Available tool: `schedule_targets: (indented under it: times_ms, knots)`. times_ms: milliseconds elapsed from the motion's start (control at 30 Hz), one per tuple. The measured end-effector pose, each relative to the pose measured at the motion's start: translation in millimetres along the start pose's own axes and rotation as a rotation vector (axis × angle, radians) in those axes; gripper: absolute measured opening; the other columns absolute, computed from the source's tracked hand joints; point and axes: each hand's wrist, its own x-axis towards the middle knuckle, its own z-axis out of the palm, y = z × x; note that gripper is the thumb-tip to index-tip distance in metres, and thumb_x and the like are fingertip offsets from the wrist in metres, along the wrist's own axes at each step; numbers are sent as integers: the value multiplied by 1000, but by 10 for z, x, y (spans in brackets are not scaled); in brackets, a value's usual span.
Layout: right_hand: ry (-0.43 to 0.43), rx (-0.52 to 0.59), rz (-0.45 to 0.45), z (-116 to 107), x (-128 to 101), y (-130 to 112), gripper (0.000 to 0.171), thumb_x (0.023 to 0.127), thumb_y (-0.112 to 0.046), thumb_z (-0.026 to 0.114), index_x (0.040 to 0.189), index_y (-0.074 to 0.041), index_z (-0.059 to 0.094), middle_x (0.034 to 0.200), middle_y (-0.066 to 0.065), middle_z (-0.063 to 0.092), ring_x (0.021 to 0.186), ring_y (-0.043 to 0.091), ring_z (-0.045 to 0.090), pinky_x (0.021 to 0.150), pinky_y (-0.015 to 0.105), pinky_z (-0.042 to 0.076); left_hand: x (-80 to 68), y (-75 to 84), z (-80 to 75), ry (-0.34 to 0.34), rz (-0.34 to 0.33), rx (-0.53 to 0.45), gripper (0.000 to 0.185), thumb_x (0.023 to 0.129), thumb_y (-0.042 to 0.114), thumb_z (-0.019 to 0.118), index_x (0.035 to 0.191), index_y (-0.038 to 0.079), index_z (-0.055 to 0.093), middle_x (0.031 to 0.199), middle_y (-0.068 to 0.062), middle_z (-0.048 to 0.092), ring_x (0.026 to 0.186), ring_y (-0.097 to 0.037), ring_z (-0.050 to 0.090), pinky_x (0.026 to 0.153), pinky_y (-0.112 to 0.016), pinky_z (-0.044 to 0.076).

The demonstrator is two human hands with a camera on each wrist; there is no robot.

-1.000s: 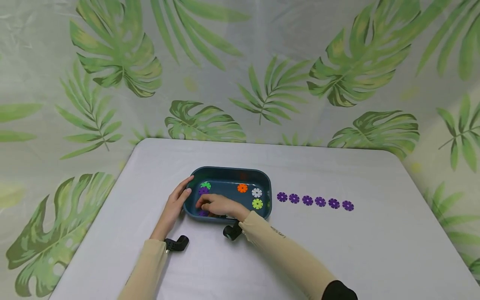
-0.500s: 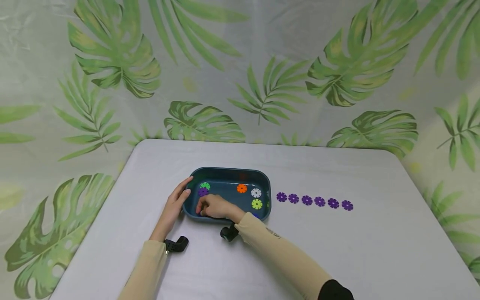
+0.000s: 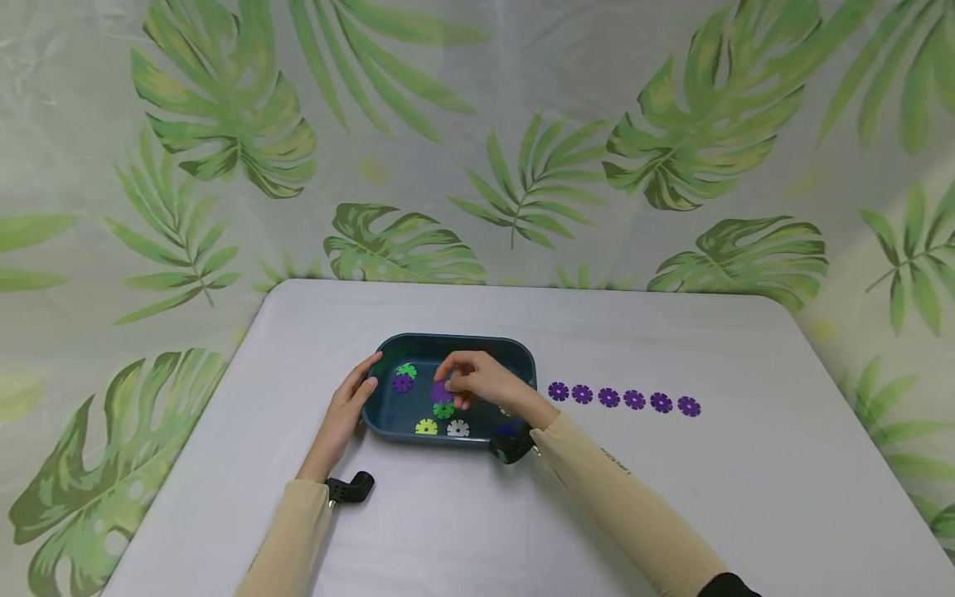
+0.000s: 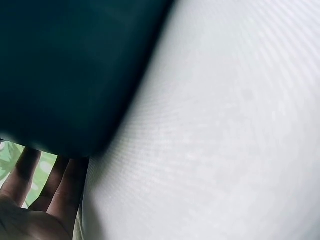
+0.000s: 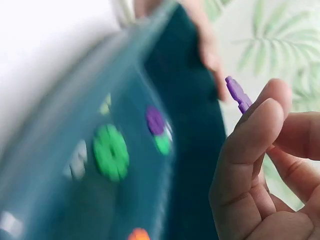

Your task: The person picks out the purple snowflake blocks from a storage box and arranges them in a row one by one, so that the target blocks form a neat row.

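Note:
A dark teal tray (image 3: 388, 423) sits on the white table and holds several flower-shaped discs: purple (image 3: 402, 383), green (image 3: 443, 410), yellow (image 3: 426, 427) and white (image 3: 458, 428). My right hand (image 3: 477, 380) hovers above the tray's middle and pinches a purple disc (image 3: 441, 391) (image 5: 238, 94) between thumb and fingers. My left hand (image 3: 351, 402) rests with straight fingers (image 4: 50, 185) against the tray's left wall (image 4: 65, 75). A row of several purple discs (image 3: 622, 399) lies on the table right of the tray.
The white table (image 3: 671, 497) has rounded far corners, with a leaf-print curtain (image 3: 477, 141) behind and around it. Black wrist camera mounts show at the left wrist (image 3: 351, 487) and the right wrist (image 3: 511, 444).
My right hand lifted from the tray's front left corner and moved right and up with a purple disc. The discs it covered now show. My left hand stayed put.

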Motion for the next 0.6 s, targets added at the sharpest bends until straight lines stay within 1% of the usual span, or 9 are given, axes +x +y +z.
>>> schedule_targets:
  times_ms: [67, 100, 167, 267, 333, 500, 600]
  knots:
    - [30, 6, -5, -174, -112, 6, 17, 95, -3, 53, 108, 4, 61, 77, 9, 58, 62, 22, 58, 65, 38, 55, 2, -2, 0, 0, 3, 0, 43, 104, 17, 43, 147, 17, 40, 153, -3, 29, 142, -19, 19, 113, -44, 17]
    - [51, 7, -4, -265, -149, 60, 17, 95, -5, 53, 108, 3, 60, 79, 9, 58, 62, 16, 57, 65, 36, 54, 3, -3, 2, 1, 3, -3, 43, 103, 17, 43, 147, 17, 40, 153, -3, 29, 142, -19, 19, 113, -44, 17]
    - [92, 21, 17, -457, -282, 107, 18, 96, -7, 51, 110, 3, 58, 83, 10, 58, 65, 17, 56, 66, 34, 54, 5, -2, 3, 1, 2, -4, 43, 103, 16, 43, 147, 16, 40, 154, -4, 29, 142, -19, 19, 113, -44, 17]
    - [158, 41, 57, -758, -499, 227, 21, 98, -9, 49, 114, 3, 56, 84, 10, 57, 66, 16, 55, 65, 30, 53, 3, 1, 5, -3, 3, -2, 44, 103, 16, 43, 147, 16, 40, 154, -4, 28, 142, -20, 19, 113, -44, 17]
    - [201, 53, 81, -962, -665, 331, 24, 100, -12, 49, 116, 5, 54, 83, 10, 55, 67, 15, 54, 65, 28, 52, -2, 6, 6, -4, 5, -3, 44, 103, 16, 44, 147, 16, 40, 154, -4, 28, 142, -19, 19, 113, -44, 18]
    - [296, 99, 125, -1419, -1143, 609, 31, 100, -16, 50, 121, 8, 48, 83, 7, 54, 68, 11, 55, 67, 27, 53, -11, 7, -1, -6, 7, -7, 44, 103, 18, 44, 147, 16, 40, 153, -3, 29, 142, -18, 19, 113, -43, 18]
    - [358, 133, 150, -1655, -1443, 781, 28, 100, -14, 50, 120, 6, 49, 84, 4, 57, 70, 10, 57, 67, 26, 53, -17, 2, -7, -6, -1, -5, 44, 103, 20, 44, 147, 17, 40, 154, -2, 28, 142, -18, 19, 113, -43, 17]
